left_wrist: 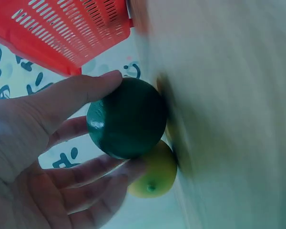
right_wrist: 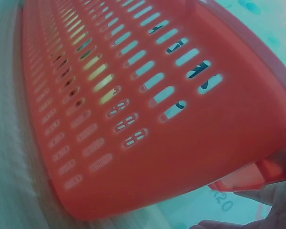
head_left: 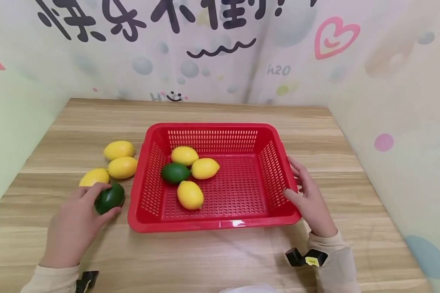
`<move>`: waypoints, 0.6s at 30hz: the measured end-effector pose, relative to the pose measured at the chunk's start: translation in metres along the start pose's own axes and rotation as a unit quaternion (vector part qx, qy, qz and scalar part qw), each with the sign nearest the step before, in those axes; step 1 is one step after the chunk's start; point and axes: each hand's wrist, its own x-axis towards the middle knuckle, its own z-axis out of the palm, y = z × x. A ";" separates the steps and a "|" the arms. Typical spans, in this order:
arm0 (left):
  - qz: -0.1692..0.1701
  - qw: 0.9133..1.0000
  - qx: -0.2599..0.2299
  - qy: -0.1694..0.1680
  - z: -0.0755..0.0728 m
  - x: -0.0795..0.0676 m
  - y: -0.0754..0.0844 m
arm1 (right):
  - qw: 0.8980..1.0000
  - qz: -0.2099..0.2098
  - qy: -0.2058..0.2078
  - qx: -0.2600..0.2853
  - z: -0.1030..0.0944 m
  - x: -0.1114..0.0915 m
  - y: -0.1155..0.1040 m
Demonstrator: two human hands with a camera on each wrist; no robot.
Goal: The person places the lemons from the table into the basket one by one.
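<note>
My left hand [head_left: 75, 221] pinches a dark green lime [head_left: 111, 198] between thumb and fingers, left of the red basket [head_left: 220, 223]. In the left wrist view the thumb presses one side of the lime [left_wrist: 128, 119], and a yellow lemon [left_wrist: 157, 174] lies just beyond it. The basket's right rim is held by my right hand [head_left: 311, 199], thumb on the rim and fingers along the outer side. Inside the basket, toward its left, a second green lime [head_left: 175, 173] lies among three lemons [head_left: 190, 195]. The right wrist view shows mostly the basket's slotted side wall [right_wrist: 181, 143].
Three lemons [head_left: 122, 167] lie together on the wooden table [head_left: 242, 260] beside the basket's left side. A printed wall [head_left: 220, 77] rises behind the table, with side walls left and right. Something whitish [head_left: 249, 289] shows at the front edge of the view.
</note>
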 end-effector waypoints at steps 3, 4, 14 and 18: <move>0.001 1.000 0.005 -0.018 0.000 0.001 0.003 | 0.999 0.011 -0.011 0.039 0.000 -0.001 0.001; 0.001 1.000 0.003 -0.026 0.000 0.001 0.004 | 0.999 0.014 -0.013 0.048 0.000 -0.001 0.001; 0.021 0.999 -0.014 -0.021 0.002 -0.002 0.007 | 0.998 0.024 -0.020 0.061 0.001 0.000 0.000; 0.009 0.999 -0.030 -0.016 0.001 -0.002 0.008 | 0.995 0.033 -0.031 0.085 0.000 0.000 -0.001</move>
